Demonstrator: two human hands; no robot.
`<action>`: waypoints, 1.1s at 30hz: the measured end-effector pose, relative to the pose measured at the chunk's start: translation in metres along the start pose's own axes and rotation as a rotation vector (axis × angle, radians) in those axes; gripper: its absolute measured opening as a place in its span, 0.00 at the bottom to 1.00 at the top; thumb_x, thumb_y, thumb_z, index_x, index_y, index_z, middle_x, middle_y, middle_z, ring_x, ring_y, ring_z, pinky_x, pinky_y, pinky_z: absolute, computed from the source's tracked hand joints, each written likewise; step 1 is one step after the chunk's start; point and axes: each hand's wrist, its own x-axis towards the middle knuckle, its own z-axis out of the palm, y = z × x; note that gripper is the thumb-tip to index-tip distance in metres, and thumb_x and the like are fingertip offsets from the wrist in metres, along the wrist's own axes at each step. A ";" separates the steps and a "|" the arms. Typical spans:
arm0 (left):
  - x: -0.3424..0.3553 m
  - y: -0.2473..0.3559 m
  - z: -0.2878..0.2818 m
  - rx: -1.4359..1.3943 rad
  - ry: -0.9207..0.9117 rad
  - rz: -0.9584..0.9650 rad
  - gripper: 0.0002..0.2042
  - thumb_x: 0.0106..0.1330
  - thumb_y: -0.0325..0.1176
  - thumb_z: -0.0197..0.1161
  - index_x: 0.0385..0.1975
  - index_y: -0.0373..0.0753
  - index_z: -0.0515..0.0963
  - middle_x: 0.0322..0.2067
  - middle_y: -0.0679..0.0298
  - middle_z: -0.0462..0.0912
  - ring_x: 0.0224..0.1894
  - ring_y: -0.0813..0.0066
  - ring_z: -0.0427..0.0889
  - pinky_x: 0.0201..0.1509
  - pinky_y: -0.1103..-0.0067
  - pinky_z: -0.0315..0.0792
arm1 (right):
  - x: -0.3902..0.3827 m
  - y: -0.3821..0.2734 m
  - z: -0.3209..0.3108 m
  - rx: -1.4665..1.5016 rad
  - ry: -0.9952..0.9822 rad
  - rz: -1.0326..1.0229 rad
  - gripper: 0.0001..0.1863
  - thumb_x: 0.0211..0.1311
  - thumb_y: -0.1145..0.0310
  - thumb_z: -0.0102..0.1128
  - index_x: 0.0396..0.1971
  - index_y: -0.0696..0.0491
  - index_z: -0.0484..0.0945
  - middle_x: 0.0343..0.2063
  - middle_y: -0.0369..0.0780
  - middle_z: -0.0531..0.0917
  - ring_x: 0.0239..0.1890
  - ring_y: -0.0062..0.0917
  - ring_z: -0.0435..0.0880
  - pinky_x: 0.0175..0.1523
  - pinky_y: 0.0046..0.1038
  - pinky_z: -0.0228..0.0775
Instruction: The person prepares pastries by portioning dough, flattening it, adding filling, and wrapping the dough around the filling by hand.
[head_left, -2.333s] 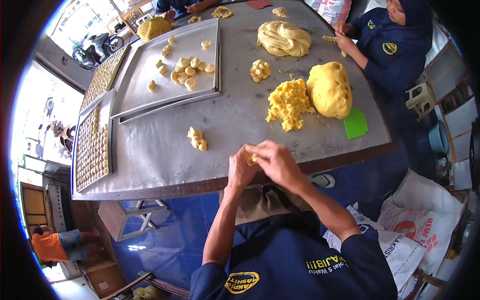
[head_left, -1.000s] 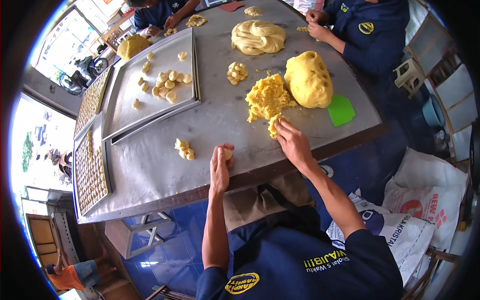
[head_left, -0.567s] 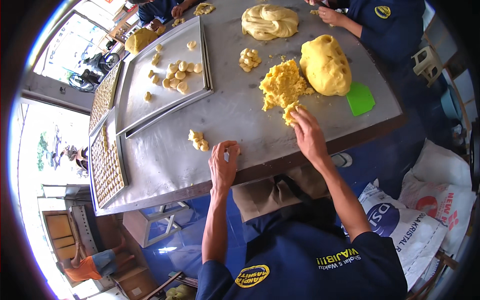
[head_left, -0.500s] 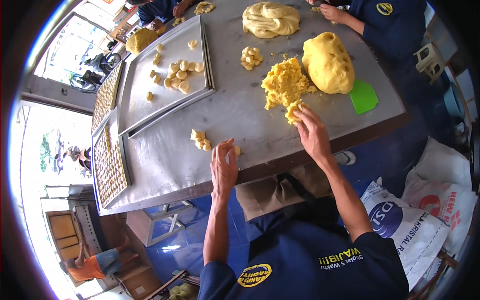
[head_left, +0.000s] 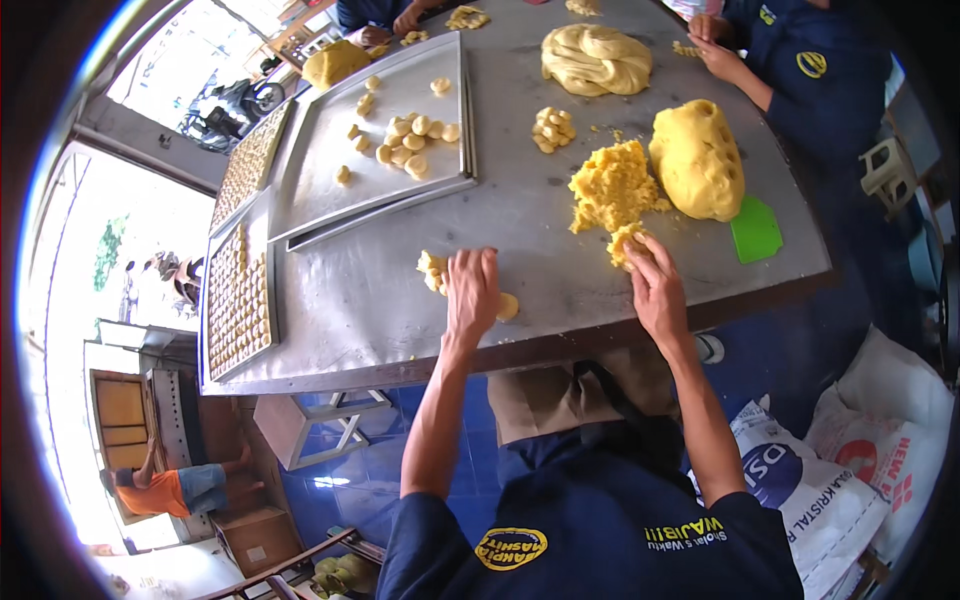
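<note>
My left hand (head_left: 473,290) presses flat on the steel table (head_left: 340,300), with a small yellow dough ball (head_left: 508,306) showing at its right edge and a few shaped dough pieces (head_left: 432,270) just left of it. My right hand (head_left: 652,285) pinches a lump of dough (head_left: 624,243) off the crumbly yellow dough pile (head_left: 612,186). A big smooth yellow dough mass (head_left: 697,158) sits right of that pile.
A green scraper (head_left: 756,229) lies near the table's right edge. A steel tray (head_left: 330,190) holds several dough balls; left trays (head_left: 238,300) are packed with shaped pieces. A twisted dough coil (head_left: 596,58) lies far back. Another person's hands (head_left: 712,45) work at the top right.
Earlier both hands held dough together at the table's edge. Since then my right hand reached out to the crumbly pile, and my left hand went flat onto the table by the small pieces.
</note>
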 end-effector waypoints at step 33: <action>0.000 -0.091 -0.062 -1.174 0.031 -0.609 0.17 0.77 0.38 0.63 0.55 0.31 0.80 0.40 0.63 0.85 0.37 0.83 0.79 0.44 0.83 0.77 | 0.059 0.012 -0.013 -0.554 -0.333 -0.237 0.15 0.62 0.79 0.59 0.48 0.64 0.82 0.40 0.49 0.79 0.48 0.43 0.77 0.58 0.38 0.70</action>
